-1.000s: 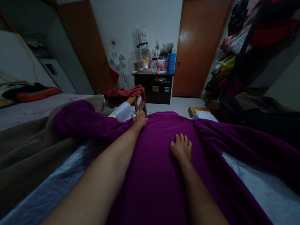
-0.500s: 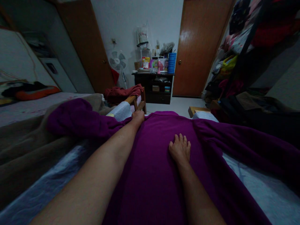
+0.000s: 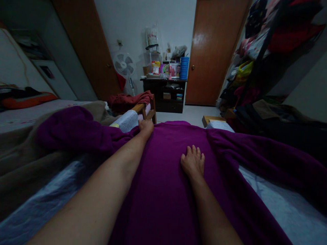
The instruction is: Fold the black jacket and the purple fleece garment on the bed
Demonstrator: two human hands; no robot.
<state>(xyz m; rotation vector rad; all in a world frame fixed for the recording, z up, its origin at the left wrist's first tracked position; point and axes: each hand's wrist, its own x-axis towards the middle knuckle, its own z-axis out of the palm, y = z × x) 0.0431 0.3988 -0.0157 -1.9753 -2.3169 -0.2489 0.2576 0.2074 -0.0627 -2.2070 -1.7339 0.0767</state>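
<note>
A purple long-sleeved top (image 3: 163,170) lies spread out in front of me, its neckline at the far end. Its left sleeve is bunched over a brown blanket, while the right sleeve stretches out to the right. My left hand (image 3: 146,128) is closed at the far left shoulder of the top, gripping the cloth there; its fingertips are partly hidden. Flat on the middle of the top rests my right hand (image 3: 193,160), fingers spread and holding nothing. Under the garment shows a pale blue patterned sheet (image 3: 278,200).
The brown blanket (image 3: 15,170) is heaped at the left. Beyond stand a wooden chair-like frame (image 3: 152,110) with a reddish cloth (image 3: 133,98), a white fan (image 3: 125,64) and a dark cabinet (image 3: 163,95). Dark clothes (image 3: 288,119) are piled at the right.
The whole view has shifted slightly, so things appear a little further left. Both hands keep their places on the top, the left closed at the shoulder, the right flat.
</note>
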